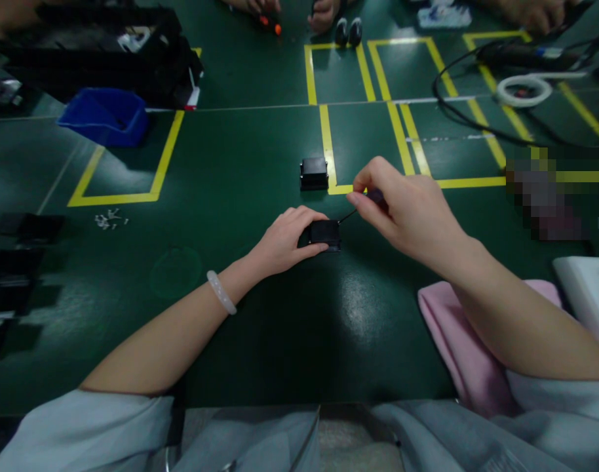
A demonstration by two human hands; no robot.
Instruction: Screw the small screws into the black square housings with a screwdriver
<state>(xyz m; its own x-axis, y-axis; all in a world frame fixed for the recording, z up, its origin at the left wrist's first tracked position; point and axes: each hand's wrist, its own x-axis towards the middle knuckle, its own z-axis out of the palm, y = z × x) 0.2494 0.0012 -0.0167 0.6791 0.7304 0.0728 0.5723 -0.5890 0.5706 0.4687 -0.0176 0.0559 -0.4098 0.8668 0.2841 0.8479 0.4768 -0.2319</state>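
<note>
My left hand [292,241] grips a small black box-shaped part [325,233] by its left side, thumb along the near edge and fingers along the far edge, on the green table. In my right hand [402,206] is a screwdriver [347,216], its handle mostly hidden by the fingers. The thin dark shaft slants down to the left, and its tip meets the part's right far corner. Just beyond stands a second black box-shaped part [314,174] with small screws at its sides. A loose pile of small screws [110,219] lies to the left.
A blue bin [105,117] stands at the back left beside a large black holder [107,56]. Several dark parts [14,262] line the left edge. At right are a pink cloth [447,321], a white object [587,288] and a black cable [442,98]. Other people's hands [323,14] work across the table.
</note>
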